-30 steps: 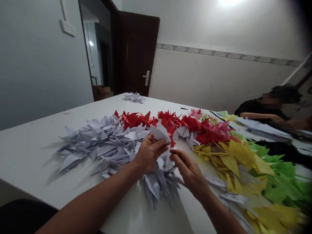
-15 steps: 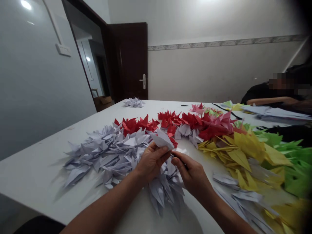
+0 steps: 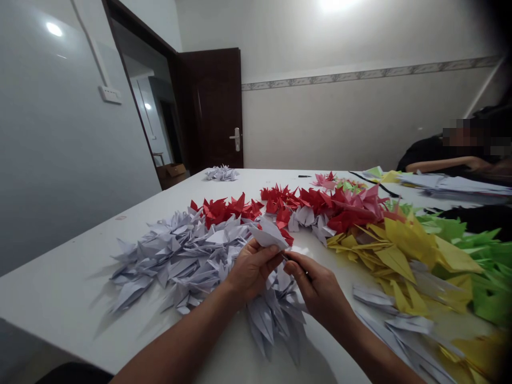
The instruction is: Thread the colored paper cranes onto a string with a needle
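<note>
My left hand (image 3: 251, 271) pinches a white folded paper piece (image 3: 268, 233) between thumb and fingers, its pointed flap standing up above the thumb. My right hand (image 3: 318, 281) is closed around a thin dark pen-like tool (image 3: 308, 276). The tool's tip meets the lower right end of the paper; exactly how it touches is hidden by the fingers. Under and to the left of my hands lies a heap of white folded paper pieces (image 3: 176, 256). Several more white pieces (image 3: 266, 320) fan out just below my wrists.
Red folded papers (image 3: 218, 209) lie behind the white heap, with pink ones (image 3: 362, 200) further right. Yellow (image 3: 396, 256) and green pieces (image 3: 492, 282) cover the right side. Across the white table (image 3: 80, 288) a person (image 3: 424, 152) in dark clothes sits by a paper stack (image 3: 452, 184).
The whole view has shifted slightly, so everything appears a little lower and to the right. My hands keep the same grip on the paper and tool.
</note>
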`<action>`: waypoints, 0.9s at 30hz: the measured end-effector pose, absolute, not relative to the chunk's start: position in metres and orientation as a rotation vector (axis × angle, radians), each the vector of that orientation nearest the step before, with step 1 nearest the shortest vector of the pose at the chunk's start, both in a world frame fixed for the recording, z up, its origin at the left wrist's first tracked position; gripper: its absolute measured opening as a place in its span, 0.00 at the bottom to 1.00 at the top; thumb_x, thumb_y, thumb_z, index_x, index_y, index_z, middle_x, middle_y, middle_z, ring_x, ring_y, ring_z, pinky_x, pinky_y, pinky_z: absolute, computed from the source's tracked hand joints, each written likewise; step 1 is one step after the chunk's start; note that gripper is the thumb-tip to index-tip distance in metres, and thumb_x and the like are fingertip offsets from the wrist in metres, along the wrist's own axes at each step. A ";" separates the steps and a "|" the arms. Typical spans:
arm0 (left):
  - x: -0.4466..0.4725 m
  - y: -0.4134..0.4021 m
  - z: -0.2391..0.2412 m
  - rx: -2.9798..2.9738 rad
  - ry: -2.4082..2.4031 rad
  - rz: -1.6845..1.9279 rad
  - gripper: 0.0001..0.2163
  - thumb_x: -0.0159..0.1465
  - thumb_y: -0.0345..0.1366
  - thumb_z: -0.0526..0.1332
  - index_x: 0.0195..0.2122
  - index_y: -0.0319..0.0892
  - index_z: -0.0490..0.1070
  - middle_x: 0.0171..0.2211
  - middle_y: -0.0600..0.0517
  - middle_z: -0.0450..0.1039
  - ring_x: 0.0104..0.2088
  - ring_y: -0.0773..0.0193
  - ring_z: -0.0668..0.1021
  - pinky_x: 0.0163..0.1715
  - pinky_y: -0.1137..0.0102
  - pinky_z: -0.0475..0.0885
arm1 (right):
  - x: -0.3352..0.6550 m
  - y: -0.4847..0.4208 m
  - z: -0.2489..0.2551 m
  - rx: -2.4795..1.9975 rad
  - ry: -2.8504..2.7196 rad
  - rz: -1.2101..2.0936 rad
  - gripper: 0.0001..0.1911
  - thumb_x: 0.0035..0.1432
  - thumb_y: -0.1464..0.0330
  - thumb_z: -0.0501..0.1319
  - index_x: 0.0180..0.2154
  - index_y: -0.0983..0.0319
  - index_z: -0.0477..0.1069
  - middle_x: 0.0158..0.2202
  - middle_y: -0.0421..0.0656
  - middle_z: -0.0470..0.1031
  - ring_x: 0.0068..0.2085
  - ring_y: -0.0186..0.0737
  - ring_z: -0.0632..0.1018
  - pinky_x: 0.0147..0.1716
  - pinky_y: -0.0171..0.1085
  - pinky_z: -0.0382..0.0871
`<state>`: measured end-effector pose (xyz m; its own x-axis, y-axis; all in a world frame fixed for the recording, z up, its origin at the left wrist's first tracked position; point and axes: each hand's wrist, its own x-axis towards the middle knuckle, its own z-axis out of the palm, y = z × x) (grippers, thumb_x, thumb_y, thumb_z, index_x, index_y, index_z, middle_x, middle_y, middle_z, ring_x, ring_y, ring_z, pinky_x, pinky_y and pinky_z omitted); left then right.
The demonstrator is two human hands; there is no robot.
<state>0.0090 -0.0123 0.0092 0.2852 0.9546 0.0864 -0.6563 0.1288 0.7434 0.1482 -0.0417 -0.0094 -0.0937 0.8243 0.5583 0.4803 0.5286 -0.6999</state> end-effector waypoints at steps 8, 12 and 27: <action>0.009 -0.012 0.009 0.780 0.459 1.238 0.12 0.47 0.29 0.71 0.33 0.38 0.73 0.31 0.53 0.75 0.32 0.70 0.76 0.37 0.76 0.71 | 0.149 -0.041 -0.008 -1.096 -1.753 0.390 0.16 0.60 0.64 0.52 0.45 0.62 0.73 0.43 0.48 0.78 0.43 0.45 0.78 0.40 0.39 0.72; 0.009 -0.012 0.009 0.770 0.464 1.232 0.12 0.48 0.28 0.70 0.33 0.37 0.73 0.31 0.52 0.75 0.31 0.70 0.76 0.36 0.76 0.71 | 0.149 -0.041 -0.009 -1.103 -1.750 0.365 0.16 0.60 0.65 0.52 0.45 0.63 0.73 0.42 0.48 0.79 0.41 0.44 0.79 0.40 0.39 0.72; 0.010 -0.013 0.010 0.767 0.465 1.225 0.12 0.48 0.28 0.70 0.33 0.37 0.72 0.31 0.51 0.76 0.33 0.69 0.76 0.37 0.76 0.72 | 0.150 -0.042 -0.005 -1.095 -1.757 0.374 0.17 0.60 0.65 0.52 0.44 0.63 0.74 0.38 0.47 0.79 0.36 0.41 0.79 0.35 0.36 0.73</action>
